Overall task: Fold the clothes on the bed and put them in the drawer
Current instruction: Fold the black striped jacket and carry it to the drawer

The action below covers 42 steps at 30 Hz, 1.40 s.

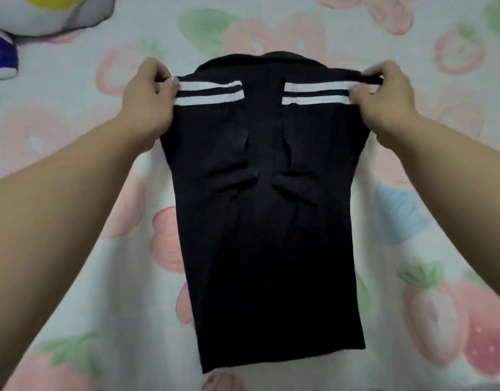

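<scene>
A black shirt (265, 227) lies lengthwise on the bed, its sides folded in so that two white-striped sleeve cuffs (209, 93) face each other near the collar end. My left hand (147, 100) pinches the shirt's far left corner at the striped cuff. My right hand (387, 97) pinches the far right corner at the other cuff. The collar end is lifted slightly off the bedsheet; the hem lies nearest me.
The bedsheet (73, 277) is white with pink strawberry and green leaf prints. A plush toy (45, 12) sits at the far left corner, with a purple and white part (1, 57) below it. No drawer is in view.
</scene>
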Each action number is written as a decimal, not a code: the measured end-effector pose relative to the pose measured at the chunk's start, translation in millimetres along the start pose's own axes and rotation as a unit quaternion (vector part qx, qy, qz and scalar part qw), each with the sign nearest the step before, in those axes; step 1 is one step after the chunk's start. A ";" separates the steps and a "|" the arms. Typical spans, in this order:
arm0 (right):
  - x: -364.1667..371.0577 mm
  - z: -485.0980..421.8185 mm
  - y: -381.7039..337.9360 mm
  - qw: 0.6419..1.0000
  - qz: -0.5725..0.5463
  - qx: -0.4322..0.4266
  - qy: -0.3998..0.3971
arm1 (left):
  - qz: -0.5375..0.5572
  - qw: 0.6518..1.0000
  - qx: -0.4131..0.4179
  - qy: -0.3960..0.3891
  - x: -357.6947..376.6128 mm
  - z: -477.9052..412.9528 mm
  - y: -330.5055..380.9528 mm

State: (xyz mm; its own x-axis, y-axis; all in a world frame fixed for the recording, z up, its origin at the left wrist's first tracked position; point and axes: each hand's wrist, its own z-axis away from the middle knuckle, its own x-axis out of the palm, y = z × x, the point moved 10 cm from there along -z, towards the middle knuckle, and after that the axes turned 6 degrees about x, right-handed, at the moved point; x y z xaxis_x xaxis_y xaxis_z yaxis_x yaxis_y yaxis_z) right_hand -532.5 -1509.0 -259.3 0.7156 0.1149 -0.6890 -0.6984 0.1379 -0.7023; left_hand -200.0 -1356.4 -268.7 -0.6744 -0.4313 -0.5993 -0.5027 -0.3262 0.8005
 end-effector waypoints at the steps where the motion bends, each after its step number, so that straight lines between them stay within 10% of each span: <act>1: 0.5 3.0 -1.8 1.000 -0.015 0.003 0.001 | 0.029 1.000 -0.004 0.009 4.6 6.3 2.1; 13: 41.0 267.4 58.8 0.969 0.241 -0.051 0.002 | -0.253 0.966 -0.004 -0.062 82.3 277.9 19.3; 22: 65.4 293.0 80.4 0.972 0.123 0.069 -0.187 | -0.112 0.992 0.055 -0.025 17.6 211.1 15.4; 27: 53.2 320.9 96.6 0.961 -0.093 0.180 -0.190 | -0.273 0.948 0.147 -0.072 16.7 48.5 36.9; 32: 81.6 356.0 111.2 0.835 -0.366 0.377 -0.165 | -0.398 0.876 0.202 -0.182 73.7 -7.3 51.7; 42: 88.3 373.9 131.3 0.819 -0.331 0.468 -0.018 | -0.313 0.868 0.328 -0.203 106.9 16.8 87.4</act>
State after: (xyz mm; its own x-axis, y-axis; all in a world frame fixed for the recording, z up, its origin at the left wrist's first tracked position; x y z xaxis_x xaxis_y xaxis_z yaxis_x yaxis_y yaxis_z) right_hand -555.6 -1112.9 -345.5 0.9446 -0.2643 -0.1948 0.1486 0.8732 -0.4642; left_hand -325.1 -1416.9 -262.8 -0.2252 0.0326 -0.9738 -0.9496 0.2164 0.2268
